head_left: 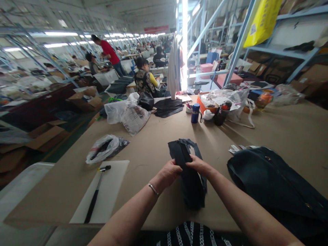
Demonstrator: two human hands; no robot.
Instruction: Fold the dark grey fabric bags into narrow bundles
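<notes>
A dark fabric piece (188,174) lies lengthwise on the brown table (153,143) in front of me. My left hand (167,173) grips its left edge with fingers curled; a thin bracelet sits on that wrist. My right hand (198,165) pinches the same fabric from the right side, close to the left hand. The far end of the fabric (181,145) folds up beyond my fingers.
A dark garment pile (271,181) lies at right. A white board (107,191) with a black-handled tool (96,194) lies at left, a plastic bag (104,147) beyond it. Bottles (195,113), bags and boxes crowd the far table. Other people work in the background.
</notes>
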